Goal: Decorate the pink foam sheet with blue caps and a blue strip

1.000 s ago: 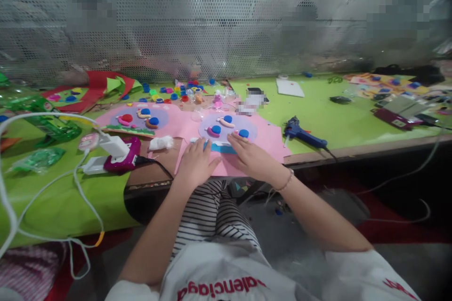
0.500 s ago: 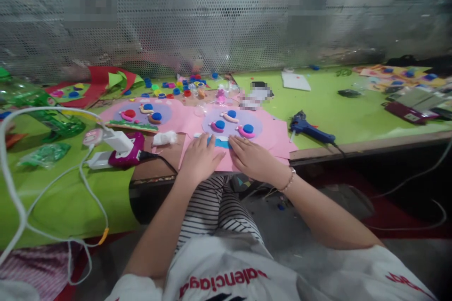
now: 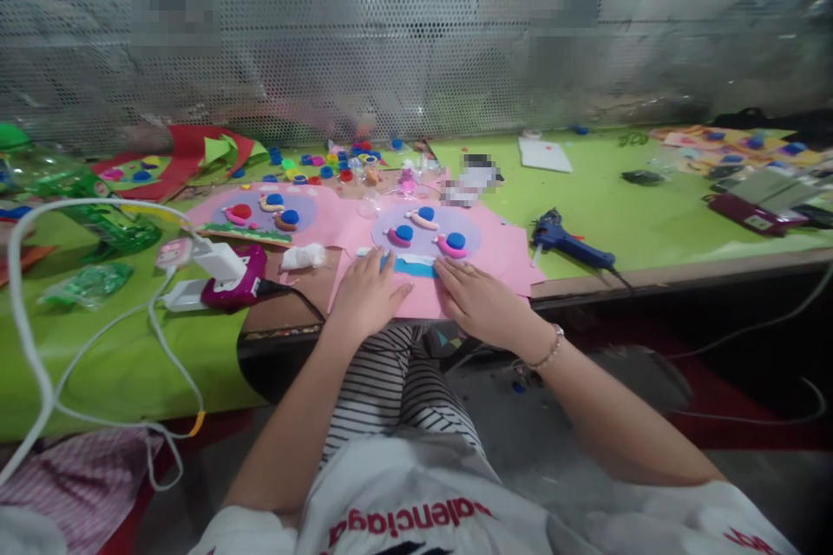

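A pink paper sheet (image 3: 501,267) lies at the table's front edge, bearing a lilac circle (image 3: 416,237). Three snail shapes made of bottle caps and clay sit on that circle, one of them a blue-capped snail (image 3: 452,244). Below runs a blue and white clay strip (image 3: 416,265). Flat on the strip's left end, my left hand (image 3: 370,293) has its fingers stretched out and thumb apart. My right hand (image 3: 478,299) also lies flat, fingertips at the strip's right end. Neither hand grips anything.
To the left are a second snail picture (image 3: 260,212), a purple power socket (image 3: 240,282) with white cables and a green bottle (image 3: 104,212). A blue glue gun (image 3: 573,243) rests at the right. Several loose bottle caps (image 3: 318,163) are scattered behind, before a perforated metal panel (image 3: 390,35).
My right hand has slid slightly to the right along the strip, uncovering more of its blue and white middle. My left hand stays nearly in place.
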Motion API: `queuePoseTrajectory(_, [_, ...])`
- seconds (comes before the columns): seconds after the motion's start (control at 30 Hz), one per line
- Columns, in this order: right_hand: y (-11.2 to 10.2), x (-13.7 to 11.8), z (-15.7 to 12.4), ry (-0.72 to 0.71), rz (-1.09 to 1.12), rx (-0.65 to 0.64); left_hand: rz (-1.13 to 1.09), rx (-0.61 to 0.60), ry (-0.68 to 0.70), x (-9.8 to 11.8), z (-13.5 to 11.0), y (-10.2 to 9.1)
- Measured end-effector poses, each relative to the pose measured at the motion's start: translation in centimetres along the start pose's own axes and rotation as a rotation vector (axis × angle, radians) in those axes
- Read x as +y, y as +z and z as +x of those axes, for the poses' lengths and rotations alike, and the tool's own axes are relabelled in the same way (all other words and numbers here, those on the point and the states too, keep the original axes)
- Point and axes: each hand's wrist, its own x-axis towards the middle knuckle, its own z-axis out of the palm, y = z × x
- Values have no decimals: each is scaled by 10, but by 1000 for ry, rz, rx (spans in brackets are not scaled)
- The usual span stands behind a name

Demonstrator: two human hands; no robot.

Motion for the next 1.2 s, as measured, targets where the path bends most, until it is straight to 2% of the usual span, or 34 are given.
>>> queuePoseTrajectory(0.23, [-4, 5, -7, 39, 56, 1, 4, 22, 7, 0, 0, 0])
queuePoseTrajectory(0.57, [-6, 5, -18, 84, 0, -29, -3, 9, 12, 1, 0, -3])
queuePoseTrajectory(0.7, [-12, 17, -25, 115, 120, -70, 6, 2, 16, 1, 0, -3])
queuePoseTrajectory(0.87, [-27, 22, -24, 231, 268, 33, -2, 11, 17, 0, 1, -2])
queuePoseTrajectory(0.97, [-25, 12, -10, 135, 292, 28, -22, 13, 11, 0, 1, -1])
queuePoseTrajectory(1.07, [-10, 2, 9, -5, 280, 5, -47, 21, 9, 0, 0, -1])
queuePoseTrajectory(1.2, [11, -5, 26, -49, 241, 23, -68, 39, 10, 1, -2, 0])
